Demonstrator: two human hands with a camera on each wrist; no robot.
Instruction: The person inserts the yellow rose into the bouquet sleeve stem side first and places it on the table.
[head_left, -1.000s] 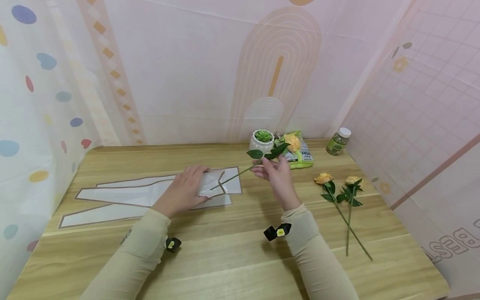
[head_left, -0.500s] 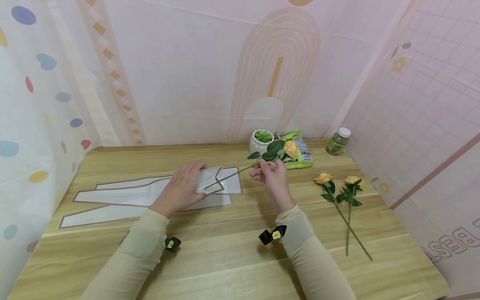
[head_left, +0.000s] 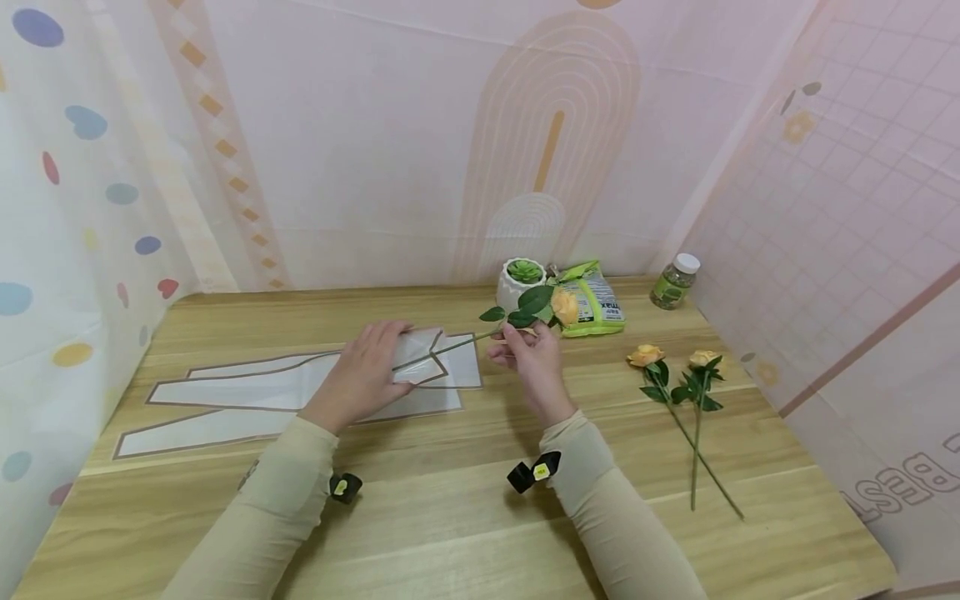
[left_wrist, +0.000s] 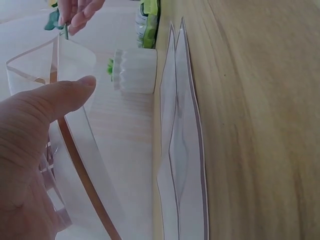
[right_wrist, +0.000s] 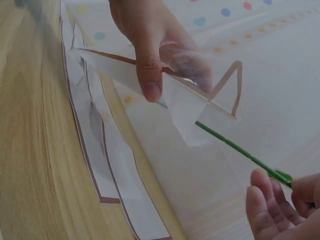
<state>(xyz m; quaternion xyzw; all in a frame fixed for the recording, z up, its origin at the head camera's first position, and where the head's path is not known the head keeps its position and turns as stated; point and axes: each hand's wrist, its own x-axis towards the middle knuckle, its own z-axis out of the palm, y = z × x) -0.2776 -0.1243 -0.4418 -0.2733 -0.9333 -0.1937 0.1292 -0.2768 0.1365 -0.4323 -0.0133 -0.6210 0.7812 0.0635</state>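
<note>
In the head view my left hand [head_left: 365, 367] grips a translucent flower sleeve [head_left: 240, 392] with brown edging, near its mouth. The left wrist view shows the thumb [left_wrist: 67, 97] lying across the film. My right hand [head_left: 534, 362] pinches a yellow-orange rose [head_left: 565, 307] by its green stem, just below the leaves [head_left: 521, 318]. The stem [head_left: 465, 343] slants left and down into the sleeve's mouth; its lower end is hidden near the left hand. Two more flat sleeves lie under and beside the held one, the nearer sleeve [head_left: 172, 433] reaching toward the left.
Two similar roses [head_left: 693, 433] lie with crossed stems on the right of the wooden table [head_left: 450, 517]. Along the back stand a white potted succulent [head_left: 517, 287], a green packet [head_left: 600, 304] and a white-lidded jar [head_left: 675, 283]. Patterned curtains [head_left: 375, 150] close off the back and sides.
My right hand has moved left with the rose, and its stem has slid deeper into the sleeve. The left hand has drawn the sleeve's mouth slightly left and stays gripping it.
</note>
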